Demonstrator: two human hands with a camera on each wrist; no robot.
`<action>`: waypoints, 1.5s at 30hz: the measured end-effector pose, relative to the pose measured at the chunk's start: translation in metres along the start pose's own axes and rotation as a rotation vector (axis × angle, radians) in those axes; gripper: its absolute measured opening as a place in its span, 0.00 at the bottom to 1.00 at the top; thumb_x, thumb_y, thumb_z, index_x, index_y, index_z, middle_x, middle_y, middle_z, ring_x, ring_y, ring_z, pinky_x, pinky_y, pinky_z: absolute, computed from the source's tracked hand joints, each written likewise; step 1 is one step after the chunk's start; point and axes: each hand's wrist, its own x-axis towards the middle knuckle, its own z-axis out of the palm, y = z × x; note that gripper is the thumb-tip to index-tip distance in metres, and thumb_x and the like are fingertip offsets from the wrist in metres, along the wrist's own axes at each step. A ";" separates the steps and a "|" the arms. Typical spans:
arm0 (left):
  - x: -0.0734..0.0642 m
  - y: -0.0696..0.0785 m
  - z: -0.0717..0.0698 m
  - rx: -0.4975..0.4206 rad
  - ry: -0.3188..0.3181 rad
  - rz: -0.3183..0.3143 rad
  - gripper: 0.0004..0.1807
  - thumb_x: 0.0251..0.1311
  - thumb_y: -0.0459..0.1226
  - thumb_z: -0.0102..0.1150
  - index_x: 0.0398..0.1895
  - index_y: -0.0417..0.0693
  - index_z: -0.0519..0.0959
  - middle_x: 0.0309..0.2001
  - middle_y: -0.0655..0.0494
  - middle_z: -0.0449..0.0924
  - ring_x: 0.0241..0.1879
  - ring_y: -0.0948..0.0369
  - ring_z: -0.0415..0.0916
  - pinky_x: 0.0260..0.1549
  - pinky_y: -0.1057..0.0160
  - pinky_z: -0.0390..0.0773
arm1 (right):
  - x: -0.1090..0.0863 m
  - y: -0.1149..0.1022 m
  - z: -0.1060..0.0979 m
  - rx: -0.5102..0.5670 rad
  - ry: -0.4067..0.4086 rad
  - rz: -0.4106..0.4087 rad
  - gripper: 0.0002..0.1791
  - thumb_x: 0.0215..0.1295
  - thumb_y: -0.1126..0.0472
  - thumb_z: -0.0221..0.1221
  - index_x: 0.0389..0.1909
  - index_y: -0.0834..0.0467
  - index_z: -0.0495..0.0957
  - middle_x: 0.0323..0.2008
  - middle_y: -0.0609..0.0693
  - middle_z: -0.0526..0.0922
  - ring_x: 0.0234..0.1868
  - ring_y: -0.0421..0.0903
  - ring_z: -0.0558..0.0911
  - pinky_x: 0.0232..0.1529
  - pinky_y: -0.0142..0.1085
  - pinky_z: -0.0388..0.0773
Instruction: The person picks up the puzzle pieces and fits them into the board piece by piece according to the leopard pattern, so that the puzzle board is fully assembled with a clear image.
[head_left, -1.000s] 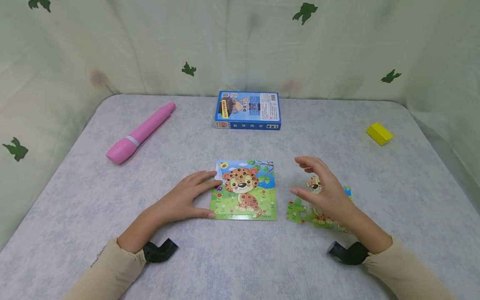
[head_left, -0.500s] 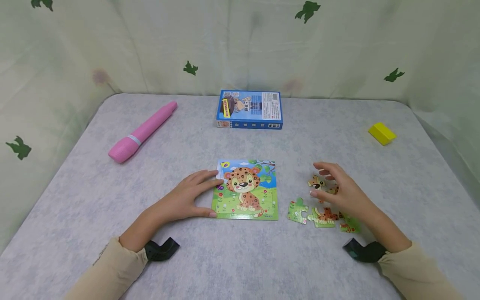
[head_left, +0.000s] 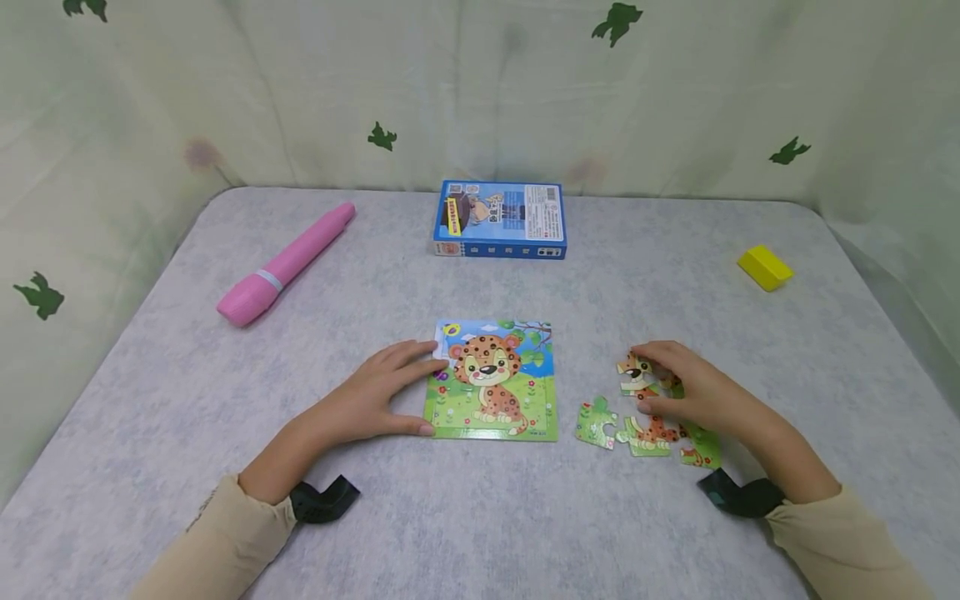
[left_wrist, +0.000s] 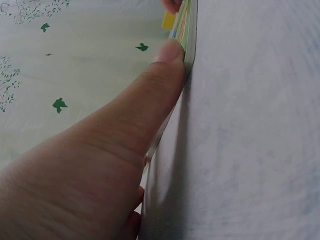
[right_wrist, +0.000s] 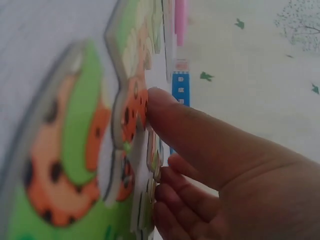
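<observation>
My left hand (head_left: 375, 392) rests at the left edge of a square cheetah picture board (head_left: 495, 383), fingers spread and thumb on its lower left corner. In the left wrist view, the thumb (left_wrist: 155, 80) touches the board's edge. My right hand (head_left: 693, 387) is low over several loose jigsaw pieces (head_left: 648, 435), thumb and fingers apart. A piece showing part of the cheetah's face (head_left: 634, 373) lies by its fingertips. In the right wrist view, the thumb tip (right_wrist: 162, 100) is at the spotted orange pieces (right_wrist: 134, 107). The hand hides some pieces behind it.
A blue box (head_left: 498, 218) lies at the back middle of the grey table (head_left: 420, 533). Toward the back left is a pink microphone-shaped thing (head_left: 288, 262). A yellow block (head_left: 765, 267) sits at the back right. A patterned curtain (head_left: 480, 92) hangs behind.
My right hand has moved right and down to the loose pieces, uncovering those nearer the board. My left hand has stayed on the board's edge.
</observation>
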 end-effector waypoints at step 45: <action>0.004 0.031 0.015 0.173 0.039 0.054 0.41 0.52 0.64 0.48 0.67 0.54 0.58 0.66 0.47 0.52 0.63 0.51 0.51 0.59 0.49 0.50 | 0.080 -0.102 0.080 -0.076 0.149 -0.223 0.36 0.51 0.49 0.64 0.59 0.62 0.68 0.52 0.56 0.70 0.52 0.49 0.68 0.51 0.42 0.66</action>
